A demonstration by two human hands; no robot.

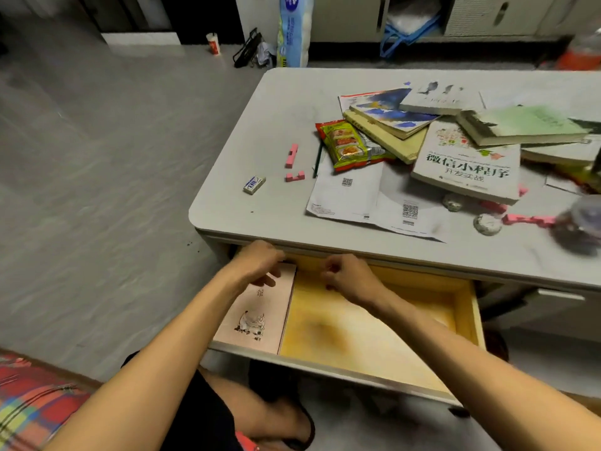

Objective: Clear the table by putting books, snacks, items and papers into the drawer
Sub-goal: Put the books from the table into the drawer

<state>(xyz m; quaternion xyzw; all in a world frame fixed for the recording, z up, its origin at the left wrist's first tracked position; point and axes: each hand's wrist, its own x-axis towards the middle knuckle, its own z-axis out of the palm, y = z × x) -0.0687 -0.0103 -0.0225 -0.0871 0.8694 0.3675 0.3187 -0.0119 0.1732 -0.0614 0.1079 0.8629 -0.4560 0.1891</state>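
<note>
The yellow wooden drawer point(357, 336) stands pulled out under the grey table point(260, 125). A pink book point(257, 317) lies flat in its left part. My left hand point(260, 263) is over the book's far end, bent fingertips touching it. My right hand point(349, 278) hovers over the drawer's middle, fingers curled, holding nothing. On the table lie a snack packet point(351, 144), a white book point(468, 164), a green book point(527, 125), a blue-and-yellow book point(396, 118), printed papers point(348, 193), a pencil point(318, 157), pink blocks point(291, 156) and an eraser point(254, 184).
More pink blocks point(527, 219), two grey lumps point(487, 224) and a blurred dark jar point(582, 219) lie at the table's right. Bare grey floor lies to the left. A tissue pack point(294, 30) stands behind the table. Plaid fabric point(29, 402) is at bottom left.
</note>
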